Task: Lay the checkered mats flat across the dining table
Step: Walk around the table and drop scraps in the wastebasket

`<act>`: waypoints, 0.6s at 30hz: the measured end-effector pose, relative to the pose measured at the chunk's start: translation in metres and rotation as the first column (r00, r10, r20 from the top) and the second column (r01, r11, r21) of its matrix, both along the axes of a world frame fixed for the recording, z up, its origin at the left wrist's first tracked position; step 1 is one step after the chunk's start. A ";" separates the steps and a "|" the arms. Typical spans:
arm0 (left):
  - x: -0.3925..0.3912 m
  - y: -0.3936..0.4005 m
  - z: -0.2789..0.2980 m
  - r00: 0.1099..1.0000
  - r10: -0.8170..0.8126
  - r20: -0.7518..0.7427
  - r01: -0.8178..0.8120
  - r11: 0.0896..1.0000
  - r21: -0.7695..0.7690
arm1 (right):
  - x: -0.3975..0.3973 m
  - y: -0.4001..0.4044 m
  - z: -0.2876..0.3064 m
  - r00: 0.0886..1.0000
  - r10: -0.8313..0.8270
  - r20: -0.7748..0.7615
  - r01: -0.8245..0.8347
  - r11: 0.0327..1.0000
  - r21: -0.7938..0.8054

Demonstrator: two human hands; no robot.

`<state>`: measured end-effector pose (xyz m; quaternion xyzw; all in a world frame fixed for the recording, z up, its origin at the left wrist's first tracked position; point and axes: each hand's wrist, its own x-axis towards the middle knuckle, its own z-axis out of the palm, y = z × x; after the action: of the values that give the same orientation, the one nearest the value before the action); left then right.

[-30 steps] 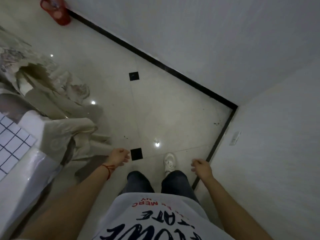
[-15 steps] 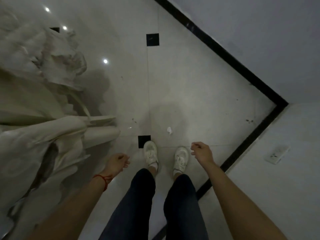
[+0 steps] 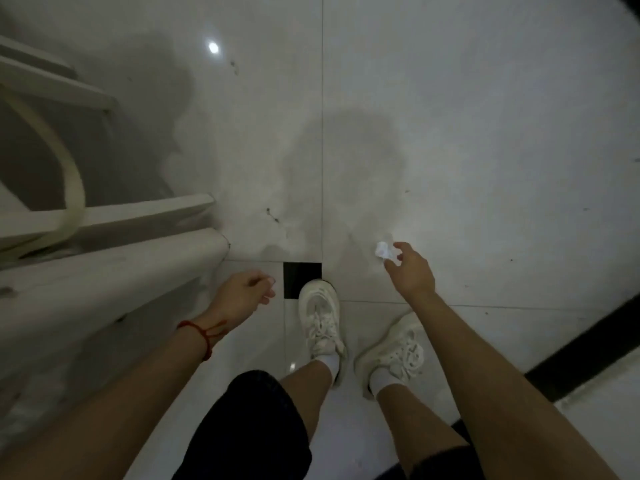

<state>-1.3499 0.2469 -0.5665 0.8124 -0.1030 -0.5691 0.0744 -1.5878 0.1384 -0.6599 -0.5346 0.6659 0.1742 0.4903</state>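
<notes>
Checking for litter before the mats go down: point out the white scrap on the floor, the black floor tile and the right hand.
white scrap [image 3: 382, 250], head view, middle of the crumpled piece
black floor tile [image 3: 298, 277], head view, bare upper part
right hand [image 3: 412, 273], head view, back of the hand

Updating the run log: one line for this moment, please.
phase: bent toward floor | right hand: reaching at white paper scrap, contact unclear | left hand: loosely curled, empty | mats, table: out of view
</notes>
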 end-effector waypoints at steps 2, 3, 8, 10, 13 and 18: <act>0.005 0.006 -0.027 0.999 -0.034 -0.007 0.034 0.999 -0.006 | 0.007 0.006 -0.040 0.998 0.057 -0.034 -0.058 0.998 -0.032; 0.007 0.008 -0.038 0.999 -0.049 -0.014 0.049 0.999 -0.006 | 0.010 0.009 -0.058 0.995 0.076 -0.058 -0.079 0.996 -0.041; 0.015 0.016 -0.075 0.996 -0.090 -0.015 0.090 0.996 0.021 | 0.021 0.026 -0.121 0.960 0.206 -0.192 -0.225 0.971 -0.081; 0.017 0.016 -0.081 0.997 -0.070 -0.016 0.070 0.997 0.031 | 0.022 0.031 -0.132 0.968 0.165 -0.189 -0.190 0.974 -0.122; 0.017 0.015 -0.078 0.999 -0.020 -0.025 0.021 0.999 0.032 | 0.023 0.029 -0.130 0.995 -0.017 -0.095 0.002 0.987 -0.159; 0.006 0.006 -0.036 0.999 0.021 -0.049 -0.020 1.000 0.009 | 0.032 0.018 -0.060 0.963 -0.251 0.098 0.269 0.921 -0.282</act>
<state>-1.3440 0.2530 -0.6029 0.7995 -0.0903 -0.5885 0.0791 -1.5561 0.1565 -0.7195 -0.5133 0.7342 -0.0089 0.4443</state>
